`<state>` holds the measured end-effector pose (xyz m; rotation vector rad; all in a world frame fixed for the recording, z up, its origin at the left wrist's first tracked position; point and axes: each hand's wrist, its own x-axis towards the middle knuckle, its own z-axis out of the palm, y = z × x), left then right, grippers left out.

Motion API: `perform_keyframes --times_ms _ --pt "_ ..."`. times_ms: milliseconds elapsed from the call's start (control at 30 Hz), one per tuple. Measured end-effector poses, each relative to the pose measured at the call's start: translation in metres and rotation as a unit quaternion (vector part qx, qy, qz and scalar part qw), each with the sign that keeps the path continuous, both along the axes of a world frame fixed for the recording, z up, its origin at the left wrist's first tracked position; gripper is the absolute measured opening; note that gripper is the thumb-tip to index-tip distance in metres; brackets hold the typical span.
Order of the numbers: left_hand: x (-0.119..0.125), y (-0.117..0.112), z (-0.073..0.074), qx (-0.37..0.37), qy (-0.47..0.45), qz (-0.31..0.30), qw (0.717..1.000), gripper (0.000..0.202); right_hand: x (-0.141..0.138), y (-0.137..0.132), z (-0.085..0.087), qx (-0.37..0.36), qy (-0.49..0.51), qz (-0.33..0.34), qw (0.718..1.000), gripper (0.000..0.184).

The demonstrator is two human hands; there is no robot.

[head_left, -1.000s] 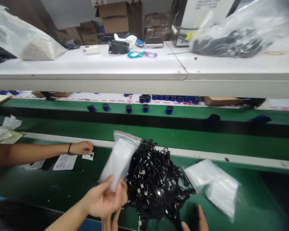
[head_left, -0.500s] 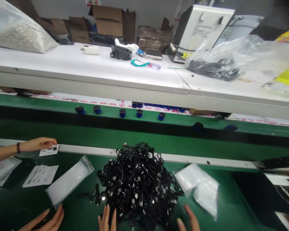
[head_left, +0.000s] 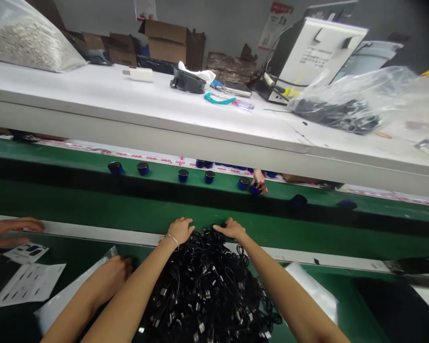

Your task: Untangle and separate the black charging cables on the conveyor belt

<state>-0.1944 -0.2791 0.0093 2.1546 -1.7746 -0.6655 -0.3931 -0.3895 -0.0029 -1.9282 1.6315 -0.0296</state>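
A big tangled pile of short black cables [head_left: 207, 290] lies on the green belt in front of me. Both my forearms stretch over it. My left hand [head_left: 180, 229], with a thin bracelet at the wrist, and my right hand [head_left: 232, 229] rest palm down on the pile's far edge by the white rail [head_left: 93, 234]. Their fingers are curved and spread, gripping nothing that I can see. A third arm comes in from the lower left; its hand [head_left: 114, 269] lies on a clear plastic bag [head_left: 62, 300].
A co-worker's hand [head_left: 7, 231] hovers over printed cards [head_left: 28, 283] at the left. Small blue caps [head_left: 182, 175] stand in a row on the far belt, where another person's hand [head_left: 259, 182] touches one. More clear bags [head_left: 312, 293] lie right of the pile. A white shelf [head_left: 186, 128] overhangs.
My hands moved from the near side of the cable pile to its far edge. The clear bag held a second ago now lies on the belt at the left. The view tilted down.
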Motion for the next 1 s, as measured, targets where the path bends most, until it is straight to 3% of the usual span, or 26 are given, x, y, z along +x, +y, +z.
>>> perform_keyframes --times_ms 133,267,367,533,700,1000 --pt "-0.007 -0.023 -0.016 0.102 -0.011 -0.063 0.993 0.032 0.023 0.006 -0.008 0.098 0.082 0.055 0.99 0.03" --pt "-0.008 -0.029 -0.013 0.16 -0.01 -0.118 0.98 0.028 0.034 0.012 -0.009 0.155 0.031 0.149 0.976 0.024" --pt "-0.007 -0.03 -0.009 0.179 -0.023 -0.121 0.976 0.03 0.033 0.014 -0.011 0.177 -0.026 0.184 0.967 0.023" --pt "-0.005 -0.027 -0.006 0.172 -0.004 -0.127 0.977 0.029 0.026 0.014 -0.011 0.219 -0.082 0.204 0.951 0.022" --pt "0.018 -0.014 -0.005 0.149 0.069 -0.124 0.979 0.03 0.03 0.016 -0.005 0.269 -0.094 0.232 0.93 0.021" --pt "0.042 0.033 -0.005 0.09 0.145 -0.116 0.978 0.035 0.044 0.024 -0.002 0.214 -0.119 0.325 0.913 0.024"
